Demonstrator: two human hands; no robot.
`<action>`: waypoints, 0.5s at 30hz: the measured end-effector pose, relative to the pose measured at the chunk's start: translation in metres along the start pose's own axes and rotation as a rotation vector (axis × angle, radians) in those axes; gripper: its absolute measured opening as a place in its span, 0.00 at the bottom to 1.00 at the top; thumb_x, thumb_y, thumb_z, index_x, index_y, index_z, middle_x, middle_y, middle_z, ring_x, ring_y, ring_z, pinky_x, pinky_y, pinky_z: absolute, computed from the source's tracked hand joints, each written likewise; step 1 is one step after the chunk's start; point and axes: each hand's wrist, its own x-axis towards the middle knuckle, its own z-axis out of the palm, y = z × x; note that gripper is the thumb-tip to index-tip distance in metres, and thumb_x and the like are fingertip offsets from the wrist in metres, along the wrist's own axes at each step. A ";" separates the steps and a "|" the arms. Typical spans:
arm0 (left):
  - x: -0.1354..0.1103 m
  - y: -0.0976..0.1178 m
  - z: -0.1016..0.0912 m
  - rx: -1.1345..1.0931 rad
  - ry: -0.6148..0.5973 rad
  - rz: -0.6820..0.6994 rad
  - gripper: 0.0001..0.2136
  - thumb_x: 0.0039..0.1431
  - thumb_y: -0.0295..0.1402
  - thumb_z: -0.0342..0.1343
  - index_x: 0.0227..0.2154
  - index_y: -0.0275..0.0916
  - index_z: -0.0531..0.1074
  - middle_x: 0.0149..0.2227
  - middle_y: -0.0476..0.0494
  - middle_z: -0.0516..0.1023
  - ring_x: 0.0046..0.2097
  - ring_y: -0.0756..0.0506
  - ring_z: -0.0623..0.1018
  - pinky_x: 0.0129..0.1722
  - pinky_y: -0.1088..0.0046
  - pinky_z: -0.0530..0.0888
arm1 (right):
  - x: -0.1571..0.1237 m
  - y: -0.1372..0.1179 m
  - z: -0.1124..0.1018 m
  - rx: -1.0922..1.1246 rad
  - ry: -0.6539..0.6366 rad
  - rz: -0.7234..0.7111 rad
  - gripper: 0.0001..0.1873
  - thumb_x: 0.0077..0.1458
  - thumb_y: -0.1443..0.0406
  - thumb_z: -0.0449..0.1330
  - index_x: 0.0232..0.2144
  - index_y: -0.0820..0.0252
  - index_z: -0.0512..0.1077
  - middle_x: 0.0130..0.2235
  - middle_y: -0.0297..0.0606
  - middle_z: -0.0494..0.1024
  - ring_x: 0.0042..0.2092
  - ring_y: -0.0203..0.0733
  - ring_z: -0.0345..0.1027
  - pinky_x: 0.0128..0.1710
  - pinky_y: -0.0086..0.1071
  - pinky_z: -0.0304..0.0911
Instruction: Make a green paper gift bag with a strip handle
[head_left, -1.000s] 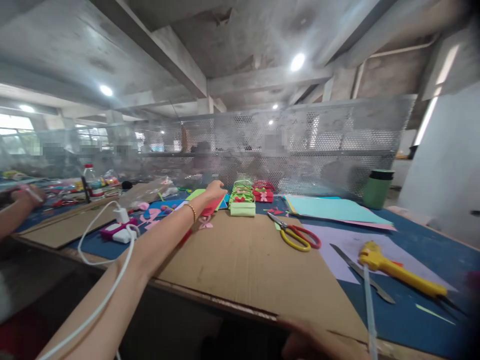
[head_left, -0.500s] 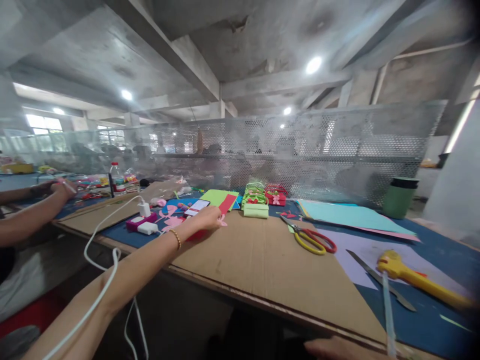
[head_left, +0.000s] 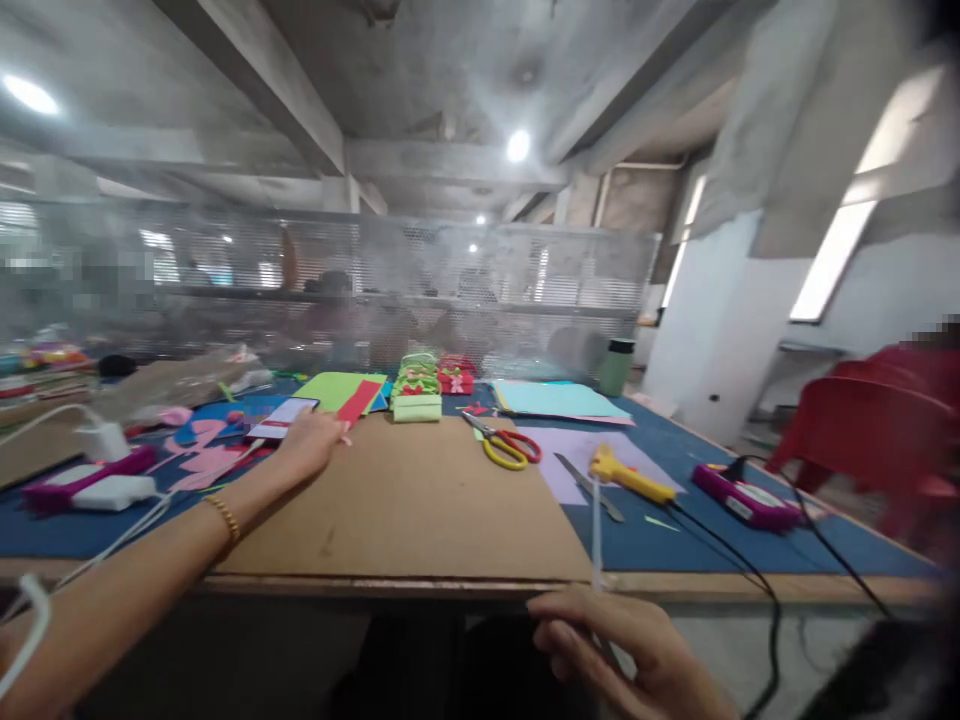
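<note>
My left hand (head_left: 311, 442) reaches over the left part of the cardboard sheet (head_left: 420, 500), fingers pinched on a small pink piece (head_left: 346, 436) that shows at their tips. A phone (head_left: 285, 418) lies just behind that hand, and a red strip (head_left: 360, 402) is right of it. At the table's front edge is my right hand (head_left: 626, 640), its fingers curled around something greyish and thin that I cannot make out. Just beyond it, a clear glue stick (head_left: 597, 530) sticks out of a yellow glue gun (head_left: 630, 475).
Scissors (head_left: 502, 440) lie on the cardboard's right edge, with a knife-like blade (head_left: 589, 488) farther right. Small green bags (head_left: 417, 390) stand behind. A purple power box (head_left: 746, 497) is at right; another purple box (head_left: 90, 480) with white plugs sits at left. Loose cables trail from both.
The view has swung right, bringing red chairs and the right purple box into sight. My right hand has come up into view; my left hand stays near the red strip.
</note>
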 end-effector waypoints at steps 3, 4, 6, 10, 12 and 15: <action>-0.011 0.016 -0.013 0.029 0.102 0.050 0.11 0.64 0.33 0.53 0.30 0.35 0.77 0.37 0.32 0.80 0.46 0.32 0.77 0.48 0.51 0.69 | -0.002 0.018 -0.021 -0.330 0.252 -0.056 0.12 0.68 0.62 0.53 0.44 0.55 0.76 0.35 0.37 0.82 0.36 0.39 0.77 0.36 0.28 0.71; -0.015 0.025 -0.016 0.030 0.137 0.073 0.11 0.63 0.32 0.53 0.29 0.36 0.77 0.36 0.30 0.80 0.45 0.30 0.77 0.46 0.52 0.68 | 0.000 0.027 -0.029 -0.466 0.322 -0.036 0.14 0.68 0.62 0.50 0.44 0.57 0.76 0.37 0.40 0.82 0.38 0.40 0.77 0.37 0.29 0.70; -0.023 0.044 -0.023 0.025 0.188 0.123 0.10 0.61 0.30 0.51 0.26 0.38 0.75 0.35 0.31 0.79 0.42 0.30 0.76 0.42 0.55 0.66 | 0.006 0.049 -0.049 -0.817 0.415 0.096 0.18 0.69 0.62 0.47 0.44 0.59 0.76 0.41 0.43 0.82 0.42 0.42 0.76 0.43 0.32 0.69; -0.047 0.089 -0.034 0.010 0.247 0.242 0.13 0.64 0.27 0.47 0.27 0.38 0.74 0.33 0.36 0.78 0.37 0.36 0.75 0.38 0.60 0.63 | 0.029 0.091 -0.085 -1.033 0.384 0.249 0.12 0.63 0.67 0.54 0.38 0.61 0.79 0.39 0.48 0.81 0.42 0.52 0.72 0.40 0.40 0.64; -0.063 0.113 -0.040 -0.013 0.257 0.350 0.12 0.65 0.26 0.49 0.28 0.38 0.74 0.31 0.39 0.78 0.36 0.38 0.75 0.37 0.61 0.62 | 0.042 0.105 -0.094 -1.062 0.334 0.264 0.08 0.58 0.68 0.59 0.32 0.59 0.79 0.36 0.48 0.81 0.41 0.54 0.70 0.38 0.41 0.60; -0.080 0.141 -0.044 0.007 0.253 0.369 0.09 0.69 0.26 0.49 0.36 0.37 0.75 0.35 0.41 0.80 0.38 0.40 0.76 0.37 0.62 0.63 | 0.057 0.126 -0.099 -1.023 0.306 0.255 0.06 0.51 0.70 0.64 0.23 0.56 0.77 0.30 0.46 0.79 0.35 0.52 0.68 0.33 0.40 0.53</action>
